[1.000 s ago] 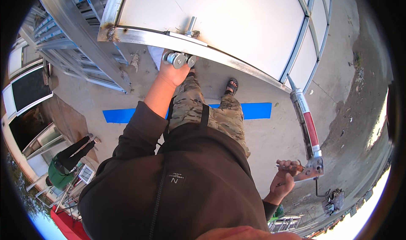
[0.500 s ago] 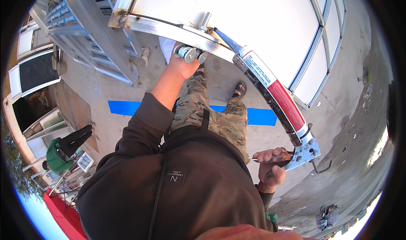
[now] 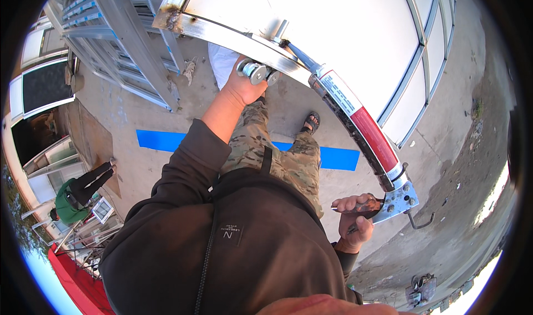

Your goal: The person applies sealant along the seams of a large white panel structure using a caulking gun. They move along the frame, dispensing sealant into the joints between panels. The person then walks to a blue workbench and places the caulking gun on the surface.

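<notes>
My left hand [image 3: 240, 93] is closed round a set of small metal rollers [image 3: 256, 74], just below the edge of a metal-framed white panel [image 3: 239, 43]. Most of its fingers are hidden behind the rollers. A threaded bolt [image 3: 282, 29] stands up at the same edge. My right hand [image 3: 355, 222] grips the handle and trigger of a caulking gun [image 3: 377, 138] loaded with a red and white tube. The gun points up and left, its blue-grey nozzle [image 3: 302, 57] reaching the panel edge close to the bolt.
Metal frames [image 3: 130, 43] stand at the upper left. A blue strip [image 3: 340, 159] lies on the concrete floor behind my legs. At the far left, a person in green [image 3: 71, 207] stands near windows and a red canopy [image 3: 78, 279]. A dark object [image 3: 421, 290] sits lower right.
The panel edge, the rollers and my left hand sit slightly further right and lower in view. The nozzle stays at the edge, and both hands keep their grips.
</notes>
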The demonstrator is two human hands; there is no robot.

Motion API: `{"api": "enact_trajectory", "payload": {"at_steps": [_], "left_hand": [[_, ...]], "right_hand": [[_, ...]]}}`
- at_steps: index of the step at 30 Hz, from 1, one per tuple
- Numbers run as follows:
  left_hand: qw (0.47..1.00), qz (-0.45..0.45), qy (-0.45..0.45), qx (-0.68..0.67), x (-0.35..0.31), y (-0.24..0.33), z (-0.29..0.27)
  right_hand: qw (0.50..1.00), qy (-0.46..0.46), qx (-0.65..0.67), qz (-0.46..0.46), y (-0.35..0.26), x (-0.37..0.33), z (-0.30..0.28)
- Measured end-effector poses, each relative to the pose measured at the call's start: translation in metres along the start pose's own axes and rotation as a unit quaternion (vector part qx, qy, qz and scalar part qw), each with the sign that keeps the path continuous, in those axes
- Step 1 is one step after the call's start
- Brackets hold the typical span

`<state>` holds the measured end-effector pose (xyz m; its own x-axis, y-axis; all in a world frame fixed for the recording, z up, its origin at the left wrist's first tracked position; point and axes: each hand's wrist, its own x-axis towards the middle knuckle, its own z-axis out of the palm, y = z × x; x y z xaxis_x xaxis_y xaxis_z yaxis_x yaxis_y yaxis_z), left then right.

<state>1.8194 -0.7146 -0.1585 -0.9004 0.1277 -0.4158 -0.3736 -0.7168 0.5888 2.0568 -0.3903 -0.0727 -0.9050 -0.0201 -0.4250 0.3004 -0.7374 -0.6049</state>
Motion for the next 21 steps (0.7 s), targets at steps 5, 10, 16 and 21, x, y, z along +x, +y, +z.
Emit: {"api": "enact_trajectory", "payload": {"at_steps": [5,10,16,21], "left_hand": [[0.999,0.007,-0.032,-0.019,0.001,-0.001,-0.006],[0.990,-0.024,-0.112,-0.079,0.003,0.005,-0.008],[0.997,-0.022,-0.058,-0.054,0.004,0.007,-0.001],[0.998,-0.025,-0.047,-0.045,0.001,0.010,0.005]], "right_hand": [[1.000,-0.006,-0.010,0.002,0.000,0.002,-0.001],[0.999,-0.017,-0.040,0.002,-0.001,0.006,-0.002],[0.994,-0.034,-0.099,-0.017,-0.004,0.010,-0.005],[0.992,-0.040,-0.120,-0.029,-0.007,0.012,-0.005]]}}
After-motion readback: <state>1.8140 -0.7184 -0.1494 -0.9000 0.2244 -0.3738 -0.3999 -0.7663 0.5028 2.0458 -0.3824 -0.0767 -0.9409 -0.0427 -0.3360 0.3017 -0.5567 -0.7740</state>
